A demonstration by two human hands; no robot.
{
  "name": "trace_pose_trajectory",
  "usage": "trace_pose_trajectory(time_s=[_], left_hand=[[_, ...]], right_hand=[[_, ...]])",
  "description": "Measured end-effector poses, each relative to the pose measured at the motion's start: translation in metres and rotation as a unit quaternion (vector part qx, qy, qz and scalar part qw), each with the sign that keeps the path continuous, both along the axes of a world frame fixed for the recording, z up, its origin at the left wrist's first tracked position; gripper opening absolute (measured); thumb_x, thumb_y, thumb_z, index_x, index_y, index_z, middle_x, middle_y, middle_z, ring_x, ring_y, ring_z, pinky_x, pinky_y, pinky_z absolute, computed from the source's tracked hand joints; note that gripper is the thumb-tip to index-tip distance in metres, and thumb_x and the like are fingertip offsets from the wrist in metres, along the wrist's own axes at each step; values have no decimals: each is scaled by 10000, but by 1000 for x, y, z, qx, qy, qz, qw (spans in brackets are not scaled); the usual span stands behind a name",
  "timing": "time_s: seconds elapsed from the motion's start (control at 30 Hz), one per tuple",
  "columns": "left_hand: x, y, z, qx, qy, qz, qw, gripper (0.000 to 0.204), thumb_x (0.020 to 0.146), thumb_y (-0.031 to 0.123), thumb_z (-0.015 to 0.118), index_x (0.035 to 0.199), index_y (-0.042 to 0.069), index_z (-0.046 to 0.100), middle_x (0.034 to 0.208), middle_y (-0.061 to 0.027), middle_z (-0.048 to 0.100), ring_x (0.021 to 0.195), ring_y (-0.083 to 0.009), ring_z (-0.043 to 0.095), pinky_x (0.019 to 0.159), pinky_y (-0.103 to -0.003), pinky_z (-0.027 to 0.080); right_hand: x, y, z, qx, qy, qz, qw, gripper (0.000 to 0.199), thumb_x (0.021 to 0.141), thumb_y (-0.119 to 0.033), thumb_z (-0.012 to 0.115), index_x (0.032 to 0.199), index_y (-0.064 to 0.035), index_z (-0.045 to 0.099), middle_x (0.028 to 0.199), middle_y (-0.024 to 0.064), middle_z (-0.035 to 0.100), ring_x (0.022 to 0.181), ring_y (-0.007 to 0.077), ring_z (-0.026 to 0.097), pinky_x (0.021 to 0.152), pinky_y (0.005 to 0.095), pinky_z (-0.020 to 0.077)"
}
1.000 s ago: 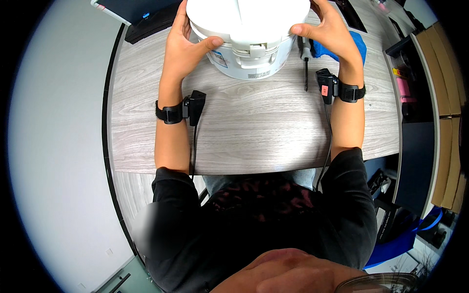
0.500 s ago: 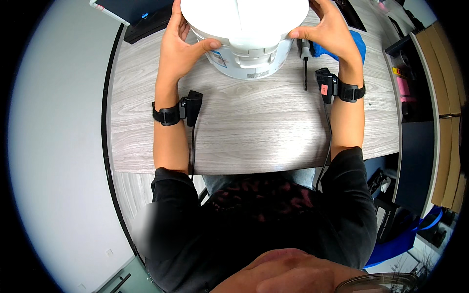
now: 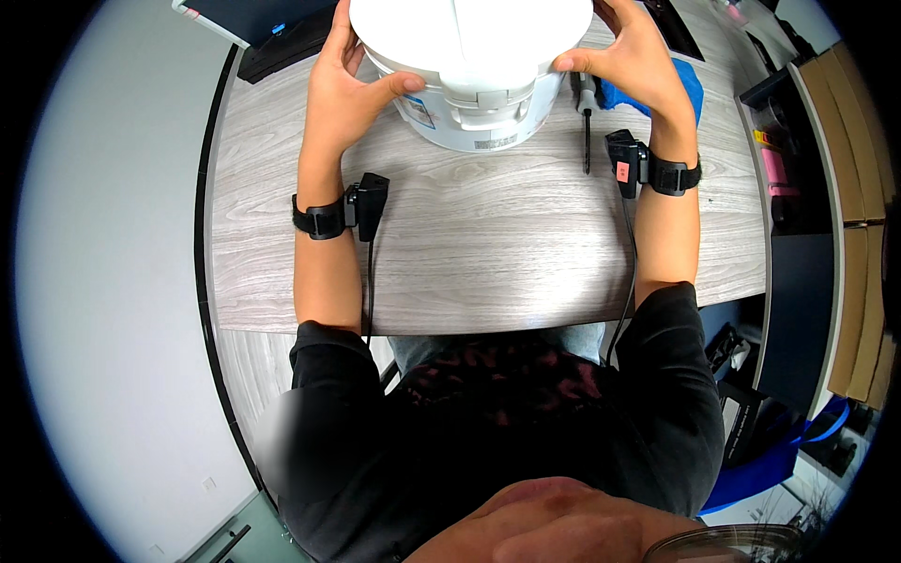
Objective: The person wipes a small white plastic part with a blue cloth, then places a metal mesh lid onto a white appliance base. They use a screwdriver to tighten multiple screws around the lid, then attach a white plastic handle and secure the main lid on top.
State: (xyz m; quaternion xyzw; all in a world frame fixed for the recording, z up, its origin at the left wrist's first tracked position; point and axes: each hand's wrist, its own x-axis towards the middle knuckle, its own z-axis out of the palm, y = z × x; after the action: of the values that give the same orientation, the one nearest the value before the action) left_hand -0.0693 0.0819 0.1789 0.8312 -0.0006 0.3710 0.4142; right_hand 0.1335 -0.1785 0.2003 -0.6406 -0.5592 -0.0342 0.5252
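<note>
Both hands grip a round white plastic cooker at the far edge of the tabletop.

The left hand (image 3: 345, 89) and right hand (image 3: 631, 58) clasp opposite sides of the round white plastic cooker (image 3: 469, 66), standing on the grey wood-grain tabletop (image 3: 488, 244). A black-handled screwdriver (image 3: 585, 113) lies just beside it, near a blue cloth (image 3: 678, 83).

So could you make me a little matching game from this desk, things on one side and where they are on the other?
Things:
1. white cooker
2. screwdriver
3. blue cloth
4. wrist strap

Places:
A. under the right hand
B. on the left forearm
C. between both hands
D. on the table, right of the cooker

Pairs: 1-C, 2-D, 3-A, 4-B
</note>
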Motion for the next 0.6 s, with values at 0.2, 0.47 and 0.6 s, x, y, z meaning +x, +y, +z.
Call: trace_pose_trajectory(time_s=[0.2,0.47,0.6], left_hand=[[-1,2,-5,-6,27,26,999,1236,576,447,942,1519,-33,302,1463,-282,452,1388,-363,437,1146,-460,369],[-2,5,-6,-6,28,23,999,1231,587,483,930,1516,-34,310,1454,-269,469,1383,-353,446,1154,-455,357],[-4,4,-4,-5,25,22,999,1226,591,500,923,1517,-25,315,1441,-259,489,1373,-344,462,1154,-451,359]], right_hand=[[-2,-1,1,-9,-7,-2,1000,984,597,-240,959,1426,-19,475,1494,193,406,1386,300,416,1161,390,331],[-6,0,3,-9,11,7,1000,949,632,-246,943,1424,-13,476,1466,183,438,1369,297,436,1152,389,344],[-5,0,3,-10,10,11,1000,936,641,-249,939,1421,-12,479,1438,170,467,1350,292,456,1139,389,360]])
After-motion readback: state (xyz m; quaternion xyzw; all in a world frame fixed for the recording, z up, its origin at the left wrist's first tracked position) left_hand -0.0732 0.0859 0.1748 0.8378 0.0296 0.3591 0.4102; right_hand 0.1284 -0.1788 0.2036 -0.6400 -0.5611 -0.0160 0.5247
